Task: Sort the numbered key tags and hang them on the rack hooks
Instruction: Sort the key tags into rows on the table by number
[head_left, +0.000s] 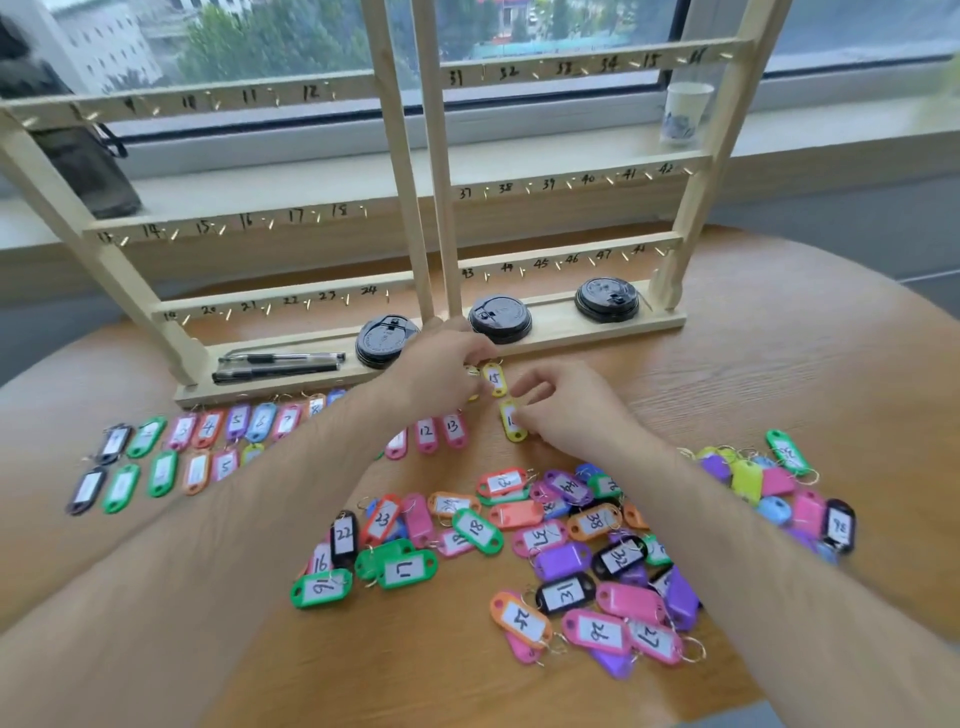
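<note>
Risks, left to right. The sorted rows (208, 431) of low-numbered tags lie flat on the table (779, 364), just in front of the rack (426, 208). The left forearm crosses directly over their right end, so any drag of that arm would likely scatter the order. The left hand (441, 364) has its fingers curled over the ring end of yellow tag 15 (494, 379). Cannot tell whether they pinch it or only touch it, as the fingertips hide the contact. The right hand (571, 415) pinches a second yellow tag (511, 423) between thumb and forefinger, and its number is partly covered. The two hands work close together, so a knock between them could skew pink tags 12 and 13 (439, 430) just beside them. The loose pile (561, 545) sits under the right forearm, several tags overlapping, some inverted or face down. Judgement: a 16/91-type misread is likely, and tangled rings may lift neighbours. Surroundings. A dark bag (78, 156) stands on the sill at far left. Every rack hook in view is bare. Two pens (280, 364) and three black lids (387, 340) rest on the rack base, the lids sitting below the lowest hooks, where hanging tags may foul them. A paper cup (685, 111) stands on the sill behind the right upright. More tags (779, 483) cluster at far right.
</note>
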